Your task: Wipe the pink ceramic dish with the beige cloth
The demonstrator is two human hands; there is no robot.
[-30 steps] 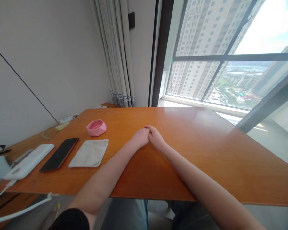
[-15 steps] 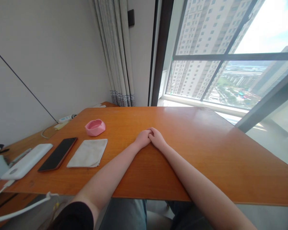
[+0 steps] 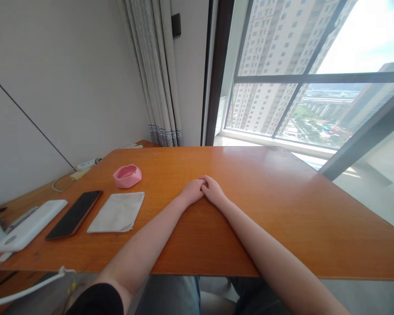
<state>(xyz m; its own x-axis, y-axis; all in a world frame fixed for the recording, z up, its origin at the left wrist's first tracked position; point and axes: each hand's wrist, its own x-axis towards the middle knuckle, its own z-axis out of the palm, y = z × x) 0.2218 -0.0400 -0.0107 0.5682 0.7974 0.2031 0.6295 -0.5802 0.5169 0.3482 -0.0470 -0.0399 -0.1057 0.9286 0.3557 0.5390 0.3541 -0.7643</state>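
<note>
My left hand (image 3: 193,191) and my right hand (image 3: 213,190) rest together on the wooden table (image 3: 276,210), clasped in front of me. The fingers are closed on each other, and no object shows in them. Some fingertips are hidden where the hands overlap. To the left of my left hand lies a folded pale cloth (image 3: 117,212). Beyond the cloth stands a pink faceted ashtray (image 3: 127,176), apart from both hands. A dark phone (image 3: 75,214) with a reddish edge lies left of the cloth.
A white power bank (image 3: 31,225) with a white cable (image 3: 29,291) lies at the left edge of the table. A power strip (image 3: 87,164) sits by the wall. Behind the table are a grey curtain (image 3: 154,74) and a large window (image 3: 269,105).
The view has shifted slightly, so the things on the table appear a little further left and lower. My hands stay clasped in the same place.
</note>
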